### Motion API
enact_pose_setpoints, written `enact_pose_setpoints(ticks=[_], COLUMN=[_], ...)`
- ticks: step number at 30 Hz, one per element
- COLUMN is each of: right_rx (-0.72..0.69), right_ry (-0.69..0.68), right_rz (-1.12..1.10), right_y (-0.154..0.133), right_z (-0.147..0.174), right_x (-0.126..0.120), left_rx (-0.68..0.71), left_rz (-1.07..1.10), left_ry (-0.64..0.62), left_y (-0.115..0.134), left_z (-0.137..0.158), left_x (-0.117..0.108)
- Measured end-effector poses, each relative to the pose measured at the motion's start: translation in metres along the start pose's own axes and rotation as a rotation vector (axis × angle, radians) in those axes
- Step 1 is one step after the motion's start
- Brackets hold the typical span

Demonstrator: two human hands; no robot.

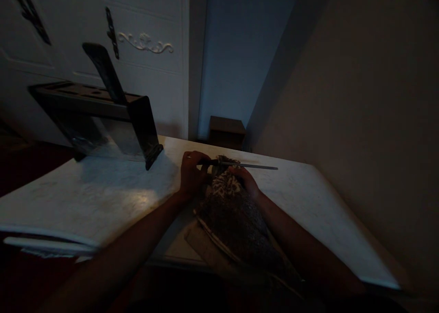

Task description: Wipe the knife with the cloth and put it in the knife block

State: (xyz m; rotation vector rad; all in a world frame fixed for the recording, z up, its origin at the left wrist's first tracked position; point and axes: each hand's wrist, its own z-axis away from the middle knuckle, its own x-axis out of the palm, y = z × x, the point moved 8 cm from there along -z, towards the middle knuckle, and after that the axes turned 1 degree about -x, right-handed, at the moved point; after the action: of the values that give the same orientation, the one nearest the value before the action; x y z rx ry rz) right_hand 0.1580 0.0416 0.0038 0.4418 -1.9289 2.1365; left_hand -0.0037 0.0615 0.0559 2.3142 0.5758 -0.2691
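My left hand (192, 173) is closed around the black handle of a sharpening steel (259, 167), whose thin grey rod points to the right above the table. My right hand (248, 180) grips the bunched, fringed end of a dark brown cloth (236, 226) beside the rod's base. Part of this cloth wraps the rod near the handle. The rest hangs down toward me over the table's front edge. Dim light hides some of my fingers.
A knife block (99, 130) with clear sides stands at the left on the white table (291, 185); one black handle (106, 72) sticks up from it. Behind are white cabinet doors (147, 79) and a small brown box-like piece (227, 125). A wall (370, 98) borders the right side.
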Motion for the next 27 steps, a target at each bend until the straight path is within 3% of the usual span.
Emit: enact_pose_setpoints(ticks=[4, 8, 17, 27], right_rx=[0.052, 0.136, -0.065, -0.006], right_ry=[0.008, -0.067, -0.076, -0.081], right_rz=[-0.075, -0.19, -0.206, -0.233], right_y=[0.005, 0.012, -0.006, -0.004], right_z=[0.0, 0.002, 0.001, 0.002], right_x=[-0.002, 0.006, 0.008, 0.007], left_rx=[-0.006, -0.068, -0.178, -0.339], left_rz=[0.032, 0.072, 0.087, 0.103], left_ry=[-0.048, -0.112, -0.232, -0.286], left_y=[-0.001, -0.004, -0.013, -0.023], left_z=[0.0, 0.001, 0.005, 0.008], left_x=[0.005, 0.011, 0.023, 0.028])
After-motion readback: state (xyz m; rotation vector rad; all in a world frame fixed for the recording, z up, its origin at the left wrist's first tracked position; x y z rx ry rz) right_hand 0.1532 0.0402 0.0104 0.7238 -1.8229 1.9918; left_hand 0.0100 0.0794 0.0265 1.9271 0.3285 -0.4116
